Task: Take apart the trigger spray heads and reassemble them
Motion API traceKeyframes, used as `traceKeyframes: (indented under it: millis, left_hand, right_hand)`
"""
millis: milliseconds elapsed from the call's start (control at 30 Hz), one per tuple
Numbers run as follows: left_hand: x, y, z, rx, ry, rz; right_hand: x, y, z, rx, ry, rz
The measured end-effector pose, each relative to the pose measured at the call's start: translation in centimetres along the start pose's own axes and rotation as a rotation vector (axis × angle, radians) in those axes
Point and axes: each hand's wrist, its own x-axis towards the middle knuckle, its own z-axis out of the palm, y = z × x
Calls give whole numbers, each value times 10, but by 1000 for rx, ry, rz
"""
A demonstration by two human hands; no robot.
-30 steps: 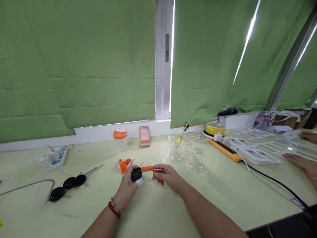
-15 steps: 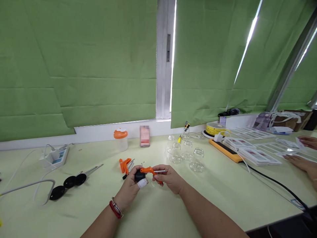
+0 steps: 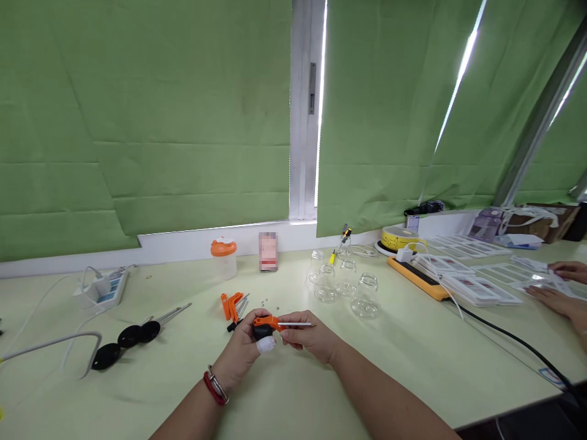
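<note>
My left hand [image 3: 243, 343], its thumb wrapped in white tape, is closed around a black rounded part [image 3: 262, 332]. An orange plastic piece [image 3: 269, 321] lies against the top of that part, and a thin metal rod [image 3: 296, 324] runs from it to the right. My right hand [image 3: 308, 335] pinches the orange piece near the rod; its fingertips are partly hidden. Just beyond my left hand lie several loose orange pieces [image 3: 232, 304] and metal rods [image 3: 243, 307]. Tiny bits [image 3: 265, 302] are scattered on the table nearby.
Several clear glass vessels [image 3: 365, 296] stand right of my hands. Black discs with metal rods [image 3: 131, 337] lie left, near a grey cable [image 3: 68, 335]. An orange-lidded cup [image 3: 224, 260] and a phone-like object [image 3: 268, 252] stand behind. Another person's hands [image 3: 557, 299] are far right, past an orange power strip [image 3: 415, 278].
The orange piece has turned and come down against the black part, with my right hand lowered beneath the rod. At far right, the other person's hand has moved slightly.
</note>
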Motion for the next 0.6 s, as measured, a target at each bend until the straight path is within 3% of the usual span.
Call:
traceKeyframes:
  millis: [233, 367, 500, 600]
  left_hand:
    - [-3, 1, 5, -184, 48, -49]
    - [0, 4, 4, -180, 99, -54]
    - [8, 13, -12, -229, 274, 29]
    - [14, 20, -29, -328, 461, 113]
  right_hand:
    - [-5, -8, 3, -107, -54, -4]
    - [-5, -9, 5, -156, -73, -1]
    - [1, 1, 1, -221, -21, -13]
    - [5, 13, -3, -349, 91, -30]
